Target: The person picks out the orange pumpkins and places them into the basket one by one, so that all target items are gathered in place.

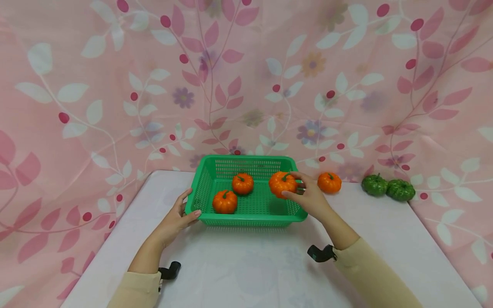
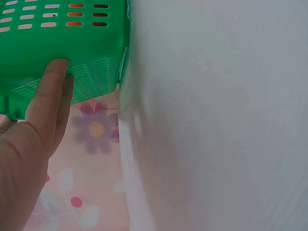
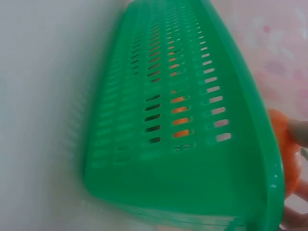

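My right hand (image 1: 311,197) grips a small orange pumpkin (image 1: 282,184) with a green stem, over the right end of a green plastic basket (image 1: 246,217). Inside the basket sit an orange pumpkin (image 1: 242,185) toward the back and another orange pumpkin (image 1: 225,202) nearer the front left. My left hand (image 1: 175,221) holds the basket's left front corner, its thumb on the rim and the other fingers along the outer side wall. In the left wrist view, fingers (image 2: 48,98) lie against the slotted basket wall. The held pumpkin (image 3: 285,151) shows past the rim in the right wrist view.
To the right of the basket, an orange pumpkin (image 1: 329,183) stands on the white-covered table (image 1: 246,265). Farther right, two green pumpkins (image 1: 375,185) sit side by side near the back edge. A pink floral curtain (image 1: 246,85) hangs behind the table.
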